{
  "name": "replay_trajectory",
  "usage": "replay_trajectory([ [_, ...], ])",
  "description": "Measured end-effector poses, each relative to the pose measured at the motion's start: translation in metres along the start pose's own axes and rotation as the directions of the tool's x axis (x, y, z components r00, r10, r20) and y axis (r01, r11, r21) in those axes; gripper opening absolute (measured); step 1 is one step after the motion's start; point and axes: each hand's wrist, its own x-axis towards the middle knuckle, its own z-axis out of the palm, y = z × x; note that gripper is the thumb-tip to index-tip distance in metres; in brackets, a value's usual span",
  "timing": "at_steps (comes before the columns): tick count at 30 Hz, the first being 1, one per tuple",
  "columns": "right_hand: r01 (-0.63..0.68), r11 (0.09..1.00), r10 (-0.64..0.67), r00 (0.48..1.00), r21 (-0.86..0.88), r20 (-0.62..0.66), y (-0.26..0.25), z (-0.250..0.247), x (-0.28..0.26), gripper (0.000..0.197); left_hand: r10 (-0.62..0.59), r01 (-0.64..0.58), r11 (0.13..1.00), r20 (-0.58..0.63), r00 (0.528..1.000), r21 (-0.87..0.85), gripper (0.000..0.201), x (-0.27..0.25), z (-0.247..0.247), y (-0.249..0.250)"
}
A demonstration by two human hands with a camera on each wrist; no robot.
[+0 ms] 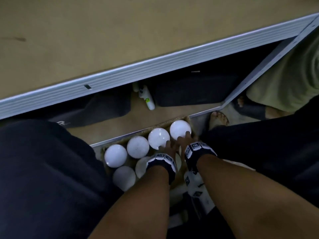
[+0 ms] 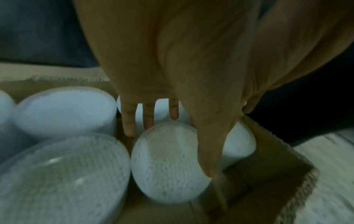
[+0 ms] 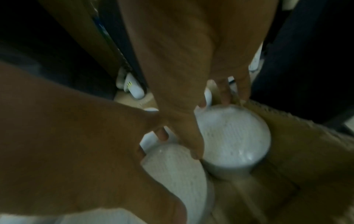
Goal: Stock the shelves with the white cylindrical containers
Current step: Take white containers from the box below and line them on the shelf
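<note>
Several white cylindrical containers (image 1: 138,146) stand upright in an open cardboard box (image 1: 120,136) on the floor between my legs. My left hand (image 1: 166,146) reaches down into the box. In the left wrist view the left hand (image 2: 178,148) straddles one container (image 2: 168,166), thumb on its right side and fingers (image 2: 147,121) down its far side. My right hand (image 1: 183,137) works beside it, by the box's right wall (image 3: 287,136). There the right hand (image 3: 210,127) holds another container (image 3: 235,136) between thumb and fingers (image 3: 224,97).
A tan shelf board (image 1: 103,40) with a white ribbed metal edge (image 1: 120,75) runs across above the box. On the dark lower shelf lie a white bottle (image 1: 147,98) and dark bags (image 1: 189,90). Another person's bare feet (image 1: 219,118) stand at the right.
</note>
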Motion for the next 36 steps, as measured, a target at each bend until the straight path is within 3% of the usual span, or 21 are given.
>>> replay_trajectory([
  [4, -0.066, 0.996, 0.05, 0.965, -0.053, -0.259, -0.012, 0.019, 0.004, 0.03, 0.012, 0.03, 0.964, -0.152, 0.988, 0.265, 0.103, -0.005, 0.012, 0.013],
  [6, -0.04, 0.998, 0.053, 0.964, 0.053, -0.261, -0.008, 0.028, 0.022, 0.017, -0.082, 0.117, 0.972, -0.172, 0.982, 0.203, 0.092, -0.005, 0.017, 0.013],
  [9, 0.004, 1.0, -0.006, 0.928, -0.007, -0.373, -0.003, 0.044, 0.035, 0.007, -0.047, 0.068, 0.996, -0.291, 0.955, 0.062, 0.062, 0.019, 0.039, 0.005],
  [12, 0.029, 0.999, -0.023, 0.944, 0.014, -0.33, -0.003, 0.047, 0.033, 0.024, -0.042, 0.058, 0.997, -0.298, 0.954, 0.044, 0.063, 0.007, 0.029, 0.011],
  [15, 0.009, 1.0, -0.016, 0.952, -0.023, -0.307, -0.005, 0.032, 0.014, 0.021, -0.037, 0.038, 0.999, -0.205, 0.978, 0.003, 0.063, -0.003, 0.019, 0.011],
  [17, -0.032, 0.997, 0.01, 0.96, -0.071, -0.281, -0.007, 0.024, 0.002, 0.038, -0.02, 0.018, 1.0, -0.135, 0.991, -0.015, 0.072, -0.008, 0.015, 0.003],
  [20, -0.002, 0.999, -0.013, 0.958, -0.051, -0.286, -0.004, 0.015, -0.009, 0.045, 0.039, -0.042, 0.999, -0.104, 0.994, -0.028, 0.092, -0.024, 0.002, -0.004],
  [25, 0.051, 0.999, -0.047, 0.984, 0.017, -0.17, -0.003, -0.016, -0.038, 0.055, -0.069, 0.061, 0.991, -0.056, 0.996, -0.121, 0.102, -0.04, -0.023, -0.01],
  [28, 0.062, 0.998, -0.06, 0.988, 0.011, -0.141, -0.007, -0.043, -0.06, 0.07, -0.116, 0.098, 0.983, -0.115, 0.987, -0.153, 0.102, -0.055, -0.037, -0.014],
  [31, 0.097, 0.995, -0.1, 0.979, -0.023, -0.179, -0.014, -0.072, -0.083, 0.057, -0.1, 0.067, 0.985, -0.214, 0.972, -0.157, 0.094, -0.077, -0.058, -0.013],
  [34, 0.098, 0.992, -0.113, 0.969, -0.079, -0.22, -0.019, -0.099, -0.109, 0.074, -0.103, 0.047, 0.98, -0.291, 0.951, -0.194, 0.095, -0.103, -0.088, -0.012],
  [36, 0.125, 0.987, -0.15, 0.941, -0.1, -0.302, -0.023, -0.117, -0.127, 0.065, -0.108, 0.049, 0.982, -0.323, 0.94, -0.184, 0.095, -0.122, -0.108, -0.01],
])
